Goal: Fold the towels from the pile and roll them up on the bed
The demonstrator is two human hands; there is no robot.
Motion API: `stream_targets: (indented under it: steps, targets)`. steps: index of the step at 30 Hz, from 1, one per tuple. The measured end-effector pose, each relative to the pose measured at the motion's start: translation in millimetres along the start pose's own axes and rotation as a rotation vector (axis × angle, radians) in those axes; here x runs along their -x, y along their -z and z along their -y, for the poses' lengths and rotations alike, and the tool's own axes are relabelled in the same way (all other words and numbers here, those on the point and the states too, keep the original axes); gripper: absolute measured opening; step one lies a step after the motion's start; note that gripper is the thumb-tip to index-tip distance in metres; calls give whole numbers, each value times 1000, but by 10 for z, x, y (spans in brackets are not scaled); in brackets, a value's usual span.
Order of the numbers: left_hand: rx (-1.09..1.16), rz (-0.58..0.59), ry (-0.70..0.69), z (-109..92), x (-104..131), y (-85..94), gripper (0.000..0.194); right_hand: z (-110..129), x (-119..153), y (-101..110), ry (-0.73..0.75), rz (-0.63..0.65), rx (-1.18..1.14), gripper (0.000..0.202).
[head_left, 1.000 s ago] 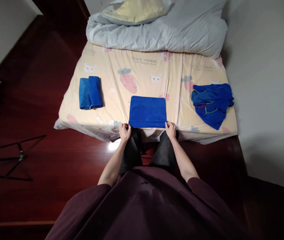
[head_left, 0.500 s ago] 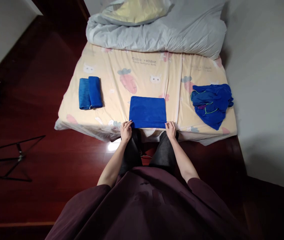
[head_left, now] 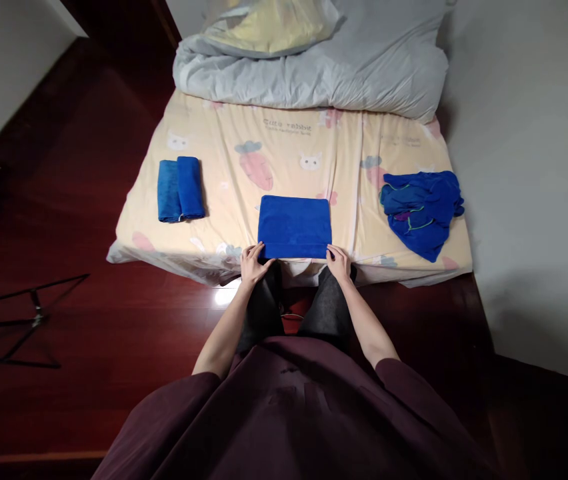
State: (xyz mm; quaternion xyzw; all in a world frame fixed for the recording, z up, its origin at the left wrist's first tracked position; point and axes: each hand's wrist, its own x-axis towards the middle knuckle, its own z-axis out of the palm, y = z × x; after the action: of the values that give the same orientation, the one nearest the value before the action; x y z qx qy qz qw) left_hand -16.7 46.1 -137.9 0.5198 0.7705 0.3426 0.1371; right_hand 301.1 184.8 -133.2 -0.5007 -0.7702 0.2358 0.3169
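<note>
A blue towel (head_left: 295,223), folded into a flat rectangle with a narrow strip turned over along its near side, lies at the bed's front edge. At its near left corner is my left hand (head_left: 253,265), fingertips touching the cloth and thumb spread away from them. My right hand (head_left: 339,263) has its fingers closed on the near right corner. Off to the left lie two blue folded towels (head_left: 181,189), side by side and partly overlapping. A crumpled heap of blue cloths (head_left: 421,212) with green edging rests on the right.
The bed (head_left: 224,177) has a cream sheet printed with carrots and rabbits. A rolled grey quilt (head_left: 309,80) and a yellow pillow (head_left: 274,27) lie at its far side. Black tripod legs (head_left: 37,320) stand on the dark red floor at left; a wall rises on the right.
My left thumb has spread away from the fingers, off the towel's near edge. My right hand has shifted slightly left along its corner. The towel lies as before.
</note>
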Motion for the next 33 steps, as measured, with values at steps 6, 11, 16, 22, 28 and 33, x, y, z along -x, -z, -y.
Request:
stream_targets:
  steps: [6,11,16,22,28,33]
  targets:
    - [-4,9,2,-10,-5,5,59,11,14,24,77,58,17,40]
    - [-1,-5,17,-21,-4,7,57,-6,17,51,109,119,13,47]
    - [3,-32,5,-16,-14,3,55,-47,18,36,68,76,-56,44]
    - [-71,-11,25,-27,-59,8,54,-119,-2,-13,33,61,-80,52]
    - [-104,-18,3,-1,-108,-3,55,-129,-22,-6,-7,74,-84,54]
    - [-102,-23,-8,16,-97,4,58,-74,-24,42,-18,75,-98,52]
